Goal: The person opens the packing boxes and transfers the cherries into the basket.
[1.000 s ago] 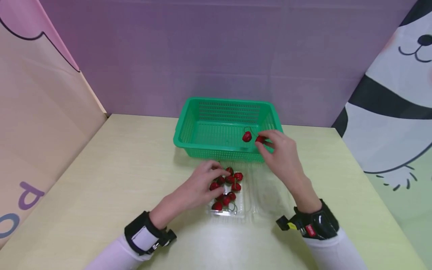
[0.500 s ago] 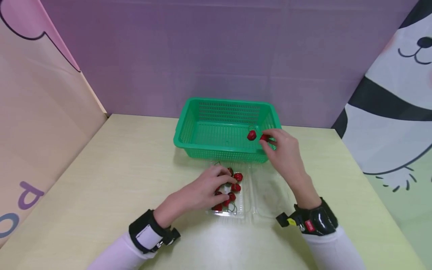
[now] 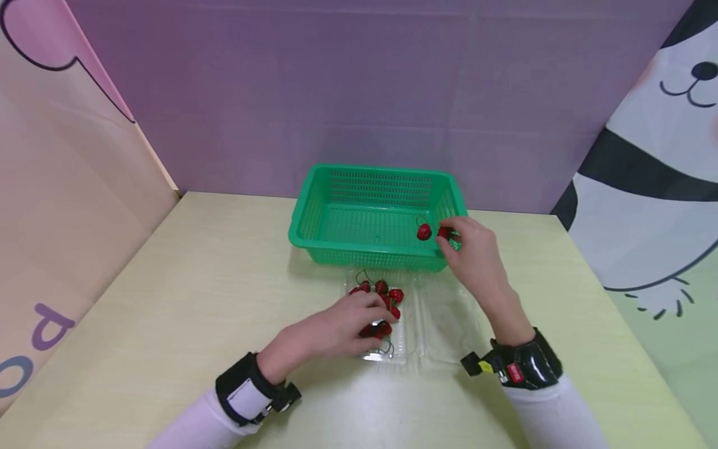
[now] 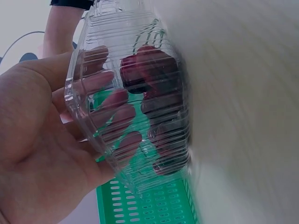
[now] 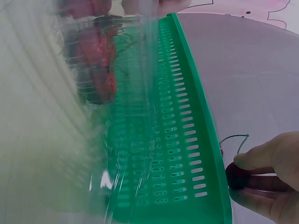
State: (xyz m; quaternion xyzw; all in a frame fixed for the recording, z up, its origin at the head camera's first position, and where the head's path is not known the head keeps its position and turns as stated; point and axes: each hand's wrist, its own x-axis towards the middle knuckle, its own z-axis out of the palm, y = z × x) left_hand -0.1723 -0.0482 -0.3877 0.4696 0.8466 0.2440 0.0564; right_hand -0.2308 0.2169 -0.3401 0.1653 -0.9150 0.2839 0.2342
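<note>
My right hand [image 3: 472, 249] pinches a red cherry [image 5: 238, 175] between thumb and fingers, over the right front of the green basket [image 3: 359, 254]. A second cherry [image 3: 424, 232] is just left of it; in the right wrist view a green stem [image 5: 236, 136] loops from the held cherry toward it. My left hand [image 3: 350, 321] reaches over a clear plastic box [image 3: 399, 352] with several cherries [image 3: 396, 295] in it. In the left wrist view, its slightly bent fingers [image 4: 122, 116] reach in beside the cherries [image 4: 161, 84], with none seen between them. The hand hides part of the box in the head view.
The box's clear lid [image 3: 449, 324] lies unfolded to its right, in front of the basket. The pale wooden table [image 3: 213, 274] extends to both sides. A purple backdrop [image 3: 359, 87] stands behind, and printed panels flank the table.
My right hand has shifted slightly right with its cherry, and the second cherry has moved right too. My left hand has moved right and down over the box, uncovering cherries at its back.
</note>
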